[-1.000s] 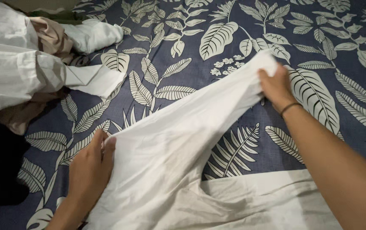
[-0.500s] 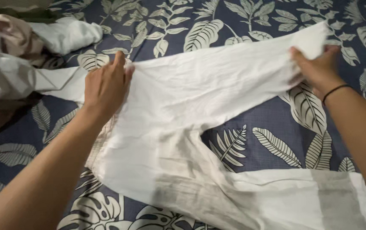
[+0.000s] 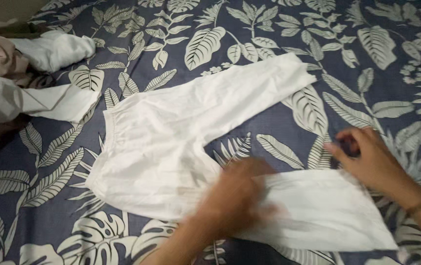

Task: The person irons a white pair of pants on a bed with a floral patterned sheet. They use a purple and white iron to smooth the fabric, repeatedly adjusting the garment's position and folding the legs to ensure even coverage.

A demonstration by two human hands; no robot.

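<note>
Heaped clothes [image 3: 19, 83] crowd left edge, white trousers [image 3: 181, 132] spread mid-bedsheet [image 3: 387, 59], right open

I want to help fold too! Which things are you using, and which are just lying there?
In use:
white trousers
left hand, blurred, on the near trouser leg
right hand, by that leg's end

Just lying about:
pile of clothes at the left
leaf-print bedsheet underneath

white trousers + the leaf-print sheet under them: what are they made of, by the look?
White trousers: thin woven cloth, probably cotton or a blend; matte, finely creased, lying limp, with a gathered waistband. Leaf-print sheet: smooth printed fabric, dark blue with pale leaves, no sheen; the fibre cannot be told. The left hand, blurred, rests on the near leg.
</note>
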